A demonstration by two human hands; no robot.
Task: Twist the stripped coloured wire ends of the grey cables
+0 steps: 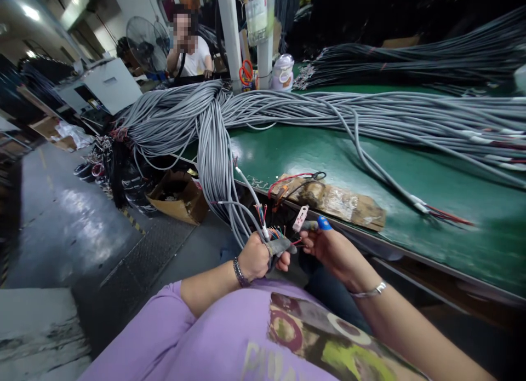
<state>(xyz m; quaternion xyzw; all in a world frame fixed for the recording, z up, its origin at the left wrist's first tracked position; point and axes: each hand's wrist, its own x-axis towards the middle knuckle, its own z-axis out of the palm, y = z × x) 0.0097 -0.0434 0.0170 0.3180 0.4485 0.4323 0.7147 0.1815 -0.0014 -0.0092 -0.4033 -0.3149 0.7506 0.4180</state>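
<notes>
My left hand [257, 258] is closed around the ends of several grey cables, with grey covering on its fingers. Thin coloured wires [276, 233] fan out from the stripped ends above that fist. My right hand [322, 241] is close beside it, fingers pinched at the end of a thin red wire [296, 242]. Its thumb wears a blue cover, and another finger has a grey one. A small pale pink plastic piece [301, 219] shows at that grey-covered fingertip; whether it is gripped I cannot tell.
A thick bundle of grey cables [213, 129] drapes over the green table [394, 173]. A taped board [341, 200] lies at the table edge. Behind are a lidded tub [283, 73], orange scissors [246, 73] and a seated person [193, 55]. A cardboard box [178, 197] is on the floor.
</notes>
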